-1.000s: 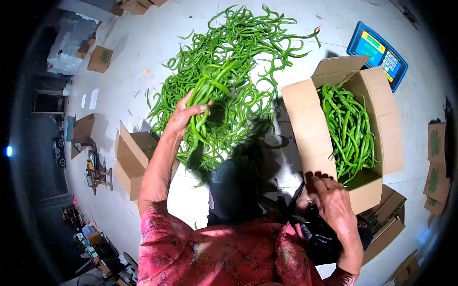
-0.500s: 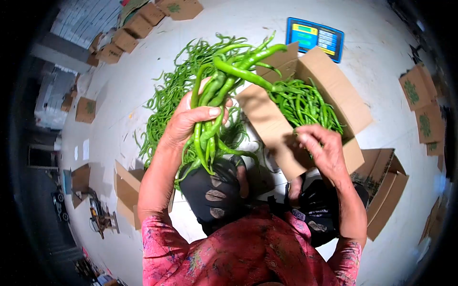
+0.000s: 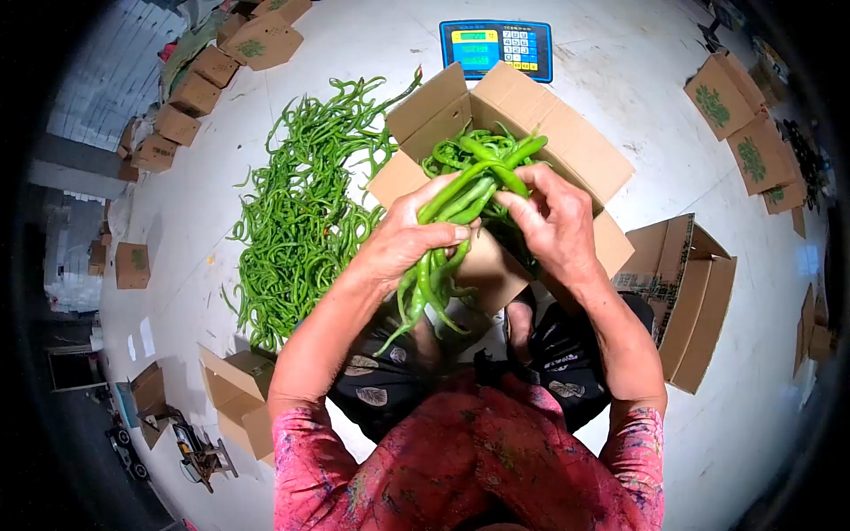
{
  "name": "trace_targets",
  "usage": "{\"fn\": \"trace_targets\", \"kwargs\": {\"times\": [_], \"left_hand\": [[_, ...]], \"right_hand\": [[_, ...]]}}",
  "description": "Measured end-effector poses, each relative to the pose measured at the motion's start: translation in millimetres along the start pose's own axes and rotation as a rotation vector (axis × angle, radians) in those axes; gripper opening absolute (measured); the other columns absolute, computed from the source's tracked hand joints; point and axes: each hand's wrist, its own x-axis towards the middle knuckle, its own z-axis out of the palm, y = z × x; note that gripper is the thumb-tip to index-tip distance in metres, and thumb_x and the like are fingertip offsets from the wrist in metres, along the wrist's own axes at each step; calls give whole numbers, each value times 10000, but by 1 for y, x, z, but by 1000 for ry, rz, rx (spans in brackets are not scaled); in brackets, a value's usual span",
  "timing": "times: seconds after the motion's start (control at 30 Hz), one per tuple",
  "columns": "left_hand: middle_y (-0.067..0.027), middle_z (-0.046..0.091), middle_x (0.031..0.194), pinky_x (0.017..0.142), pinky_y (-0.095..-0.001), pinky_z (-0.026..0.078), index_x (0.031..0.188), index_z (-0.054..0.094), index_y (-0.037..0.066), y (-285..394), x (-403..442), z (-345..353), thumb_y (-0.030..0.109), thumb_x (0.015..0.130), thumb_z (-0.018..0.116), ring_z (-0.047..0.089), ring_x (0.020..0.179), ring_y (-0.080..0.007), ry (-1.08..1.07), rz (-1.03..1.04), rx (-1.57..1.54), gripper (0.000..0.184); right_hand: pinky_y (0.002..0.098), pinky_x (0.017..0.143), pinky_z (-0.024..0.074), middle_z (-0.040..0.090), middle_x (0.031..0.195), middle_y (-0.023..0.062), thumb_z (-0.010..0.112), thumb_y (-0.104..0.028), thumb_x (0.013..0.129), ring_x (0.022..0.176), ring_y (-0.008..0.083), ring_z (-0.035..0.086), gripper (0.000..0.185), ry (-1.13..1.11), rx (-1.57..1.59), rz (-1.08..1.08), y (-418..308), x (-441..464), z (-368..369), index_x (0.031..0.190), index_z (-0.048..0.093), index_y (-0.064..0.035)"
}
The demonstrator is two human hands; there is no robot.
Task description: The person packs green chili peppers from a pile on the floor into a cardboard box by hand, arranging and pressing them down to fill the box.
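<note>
My left hand (image 3: 409,237) is closed around a bunch of long green chili peppers (image 3: 459,205), its thumb across them and their thin tips hanging below. On the other side, my right hand (image 3: 560,221) has its curled fingers on the upper ends of the same bunch. Both hands are over the near side of an open cardboard box (image 3: 551,113). More green peppers lie inside it, partly hidden by my hands. To the left, a wide heap of loose green peppers (image 3: 297,212) spreads over the floor.
A blue scale display (image 3: 496,51) with a keypad stands beyond the box. Open cartons lie at right (image 3: 677,296) and at lower left (image 3: 237,394). Further cardboard boxes (image 3: 197,93) line the far left, and others (image 3: 753,150) stand along the right.
My left hand has brought the pepper bunch right, over the box. My right hand has risen from the box's near side and now touches the bunch. The view has shifted too.
</note>
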Motion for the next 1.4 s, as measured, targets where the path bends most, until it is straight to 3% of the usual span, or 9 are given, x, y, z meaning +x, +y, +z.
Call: {"fn": "trace_targets", "kwargs": {"times": [0.17, 0.5, 0.67, 0.83, 0.93, 1.0, 1.1, 1.3, 1.4], "left_hand": [[-108, 650, 1097, 739, -259, 512, 1380, 438, 14, -11, 3, -11, 52, 741, 702, 630, 918, -161, -15, -10, -34, 692], [-156, 591, 988, 659, -306, 547, 1285, 424, -9, 1, -3, -44, 26, 740, 665, 630, 744, -206, 28, 121, -415, 597], [-130, 577, 986, 616, -266, 497, 1138, 523, -33, 6, -2, -54, 37, 784, 631, 598, 743, -166, 0, 223, -629, 377], [-158, 579, 1051, 654, -288, 494, 1298, 439, -20, -2, 8, -59, 8, 848, 581, 581, 800, -194, -22, 253, -728, 473], [-160, 586, 1061, 676, -294, 502, 1300, 440, -14, -9, 15, -61, 15, 850, 586, 581, 820, -204, -41, 207, -789, 473], [-160, 586, 1064, 697, -304, 508, 1308, 433, -15, -11, 17, -59, 21, 846, 591, 580, 827, -206, -63, 217, -802, 490], [-156, 582, 1068, 744, -324, 519, 1325, 416, -18, -12, 18, -57, 33, 835, 598, 579, 851, -210, -87, 253, -815, 525], [-141, 574, 1061, 869, -363, 537, 1322, 395, -49, -13, 22, -53, 67, 821, 585, 599, 926, -226, -160, 292, -805, 548], [-182, 605, 1126, 918, -387, 541, 1301, 440, -76, -14, 27, -59, 96, 849, 561, 628, 1011, -286, -101, 254, -797, 498]], "right_hand": [[190, 565, 386, 611, 812, -28, 530, -242, 976, 641, 39, 467, 232, 87, 491, 486, 13, 17, -32, 1102, 626, -73], [173, 536, 359, 621, 876, 23, 492, -230, 1004, 613, 27, 432, 356, 73, 566, 599, 54, 33, -31, 1274, 540, -3], [362, 931, 471, 595, 1224, 212, 600, -323, 910, 1109, 269, 589, 524, -173, 171, 437, 72, 31, -2, 1315, 513, -3], [326, 922, 462, 665, 1058, 94, 664, -284, 866, 1005, 197, 610, 402, -696, 274, 384, 11, 13, 12, 1167, 622, -22], [295, 768, 497, 656, 847, 55, 632, -158, 887, 796, 136, 602, 275, -683, 455, 87, 17, -21, 44, 1146, 635, -63], [331, 739, 503, 638, 817, 79, 635, -174, 891, 742, 152, 576, 252, -775, 168, 65, -10, -14, 33, 1123, 631, -76], [346, 675, 498, 622, 777, 119, 629, -182, 904, 675, 162, 577, 218, -833, 338, 255, -5, -15, 25, 1099, 623, -84], [345, 749, 506, 692, 912, 136, 634, -128, 873, 845, 239, 674, 223, -930, 307, 262, -1, -5, -1, 1060, 640, -6], [348, 721, 501, 670, 875, 129, 620, -159, 886, 780, 234, 666, 247, -856, 217, 46, 0, 1, -13, 1097, 630, -32]]}}
